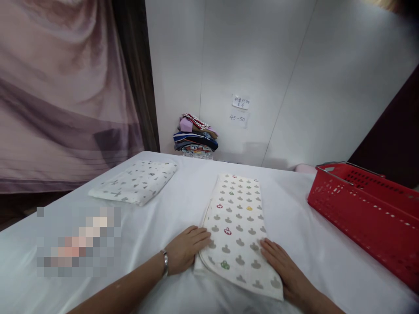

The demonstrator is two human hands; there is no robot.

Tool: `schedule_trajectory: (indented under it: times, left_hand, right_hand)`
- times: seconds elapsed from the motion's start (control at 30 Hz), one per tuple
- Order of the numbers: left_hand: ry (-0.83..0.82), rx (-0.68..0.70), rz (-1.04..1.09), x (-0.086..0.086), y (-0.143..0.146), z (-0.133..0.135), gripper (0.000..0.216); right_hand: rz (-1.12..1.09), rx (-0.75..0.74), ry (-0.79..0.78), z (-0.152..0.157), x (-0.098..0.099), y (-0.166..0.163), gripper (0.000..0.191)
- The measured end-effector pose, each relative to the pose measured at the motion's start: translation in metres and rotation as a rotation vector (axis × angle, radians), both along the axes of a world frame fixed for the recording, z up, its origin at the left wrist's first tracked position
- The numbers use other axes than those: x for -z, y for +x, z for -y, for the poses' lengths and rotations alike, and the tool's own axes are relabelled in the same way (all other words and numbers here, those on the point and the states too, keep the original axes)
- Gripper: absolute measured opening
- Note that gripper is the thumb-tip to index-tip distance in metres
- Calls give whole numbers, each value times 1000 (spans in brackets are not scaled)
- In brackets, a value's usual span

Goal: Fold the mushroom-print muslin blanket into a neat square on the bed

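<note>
A folded cream towel [237,222] printed with small grey, red and green shapes lies lengthwise on the white-covered table [288,218] in front of me. My left hand [186,249], a watch on its wrist, rests flat against the towel's near left edge, fingers stretched out. My right hand [283,267] lies flat on the towel's near right corner, fingers extended. Neither hand grips anything.
A second folded towel [134,182] with grey marks lies at the far left of the table. A red plastic basket [369,213] stands at the right. A stack of folded cloths [195,136] sits by the white wall. A pink curtain [65,87] hangs at the left.
</note>
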State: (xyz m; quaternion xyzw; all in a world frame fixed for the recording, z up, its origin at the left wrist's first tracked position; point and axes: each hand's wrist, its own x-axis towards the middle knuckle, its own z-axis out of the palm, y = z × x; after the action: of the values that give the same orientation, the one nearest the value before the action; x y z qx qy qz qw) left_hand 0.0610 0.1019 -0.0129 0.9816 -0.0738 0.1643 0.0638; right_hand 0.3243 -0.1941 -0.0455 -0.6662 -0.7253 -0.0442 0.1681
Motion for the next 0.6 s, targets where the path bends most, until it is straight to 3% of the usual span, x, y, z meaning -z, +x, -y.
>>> schedule_trajectory:
  times: [0.6]
  left_hand:
    - [1, -12, 31, -1, 8, 2, 54]
  right_hand:
    - [-132, 23, -19, -1, 9, 1, 65]
